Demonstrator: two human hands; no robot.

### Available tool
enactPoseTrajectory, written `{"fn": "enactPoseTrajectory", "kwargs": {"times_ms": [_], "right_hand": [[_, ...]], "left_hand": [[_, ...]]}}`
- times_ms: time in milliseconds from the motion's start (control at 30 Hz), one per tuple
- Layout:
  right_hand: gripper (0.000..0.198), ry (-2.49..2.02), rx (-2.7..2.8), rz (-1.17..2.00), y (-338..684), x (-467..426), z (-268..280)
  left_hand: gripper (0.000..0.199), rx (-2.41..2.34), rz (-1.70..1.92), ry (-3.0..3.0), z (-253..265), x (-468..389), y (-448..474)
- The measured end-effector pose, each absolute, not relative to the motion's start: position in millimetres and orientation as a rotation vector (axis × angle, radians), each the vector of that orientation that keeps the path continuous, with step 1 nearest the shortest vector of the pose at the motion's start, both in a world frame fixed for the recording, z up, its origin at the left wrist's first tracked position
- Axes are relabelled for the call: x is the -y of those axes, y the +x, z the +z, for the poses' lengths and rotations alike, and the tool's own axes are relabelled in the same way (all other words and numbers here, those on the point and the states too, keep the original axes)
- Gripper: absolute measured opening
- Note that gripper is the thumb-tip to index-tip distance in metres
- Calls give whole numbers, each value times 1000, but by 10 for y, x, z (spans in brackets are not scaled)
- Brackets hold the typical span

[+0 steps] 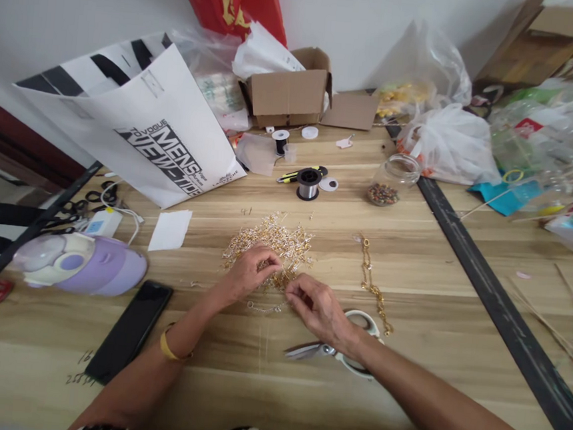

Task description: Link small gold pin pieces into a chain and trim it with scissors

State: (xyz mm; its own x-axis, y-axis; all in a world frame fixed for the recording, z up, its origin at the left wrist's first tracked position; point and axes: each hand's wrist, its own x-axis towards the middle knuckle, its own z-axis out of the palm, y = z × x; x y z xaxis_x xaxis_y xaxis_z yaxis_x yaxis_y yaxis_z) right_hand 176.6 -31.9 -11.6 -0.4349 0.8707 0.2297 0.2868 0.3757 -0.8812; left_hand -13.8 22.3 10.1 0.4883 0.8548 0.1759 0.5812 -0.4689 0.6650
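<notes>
A loose heap of small gold and silver jewellery pieces lies on the wooden table. My left hand rests at the near edge of the heap, thumb and fingers pinched together; what they hold is too small to make out. Just right of it, my right hand is also closed in a pinch. A thin silver chain lies on the wood and runs up to the right fingertips. Under the right hand and wrist are white-handled scissors, partly covered. A gold chain is stretched out farther right.
Behind the heap stand a wire spool, a yellow-black cutter and a glass jar of beads. On the left are a phone, a purple bottle and a white paper bag. Plastic bags crowd the back right.
</notes>
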Motion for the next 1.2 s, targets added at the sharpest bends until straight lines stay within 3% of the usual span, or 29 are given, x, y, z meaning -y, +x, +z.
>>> {"fn": "enactPoseTrajectory", "kwargs": {"times_ms": [1200], "right_hand": [[4,-1083,1758,1162,1769,340,-82]], "left_hand": [[8,-1163,1008,2079,-21,157,-2]]}}
